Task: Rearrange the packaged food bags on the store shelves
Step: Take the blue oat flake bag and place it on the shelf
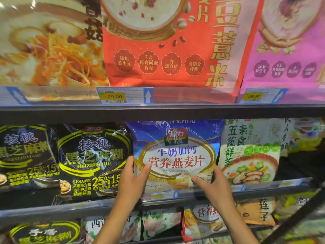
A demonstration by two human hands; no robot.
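A blue oatmeal bag [177, 150] with a white oval label stands upright on the middle shelf [70, 207]. My left hand [133, 180] grips its lower left edge, thumb across the front. My right hand [212, 184] grips its lower right edge, thumb on the front too. To the left of the blue bag stands a black sesame bag [91, 161], touching it, with another black bag [26, 155] further left. A pale green vegetable oat bag [249, 152] stands to its right.
The upper shelf holds a large red bag [168, 41], a pink bag [288, 41] and a cream bag [49, 43], behind a rail of price tags [123, 95]. The bottom shelf holds more bags [202, 221]. A dark gap opens at the middle shelf's right end.
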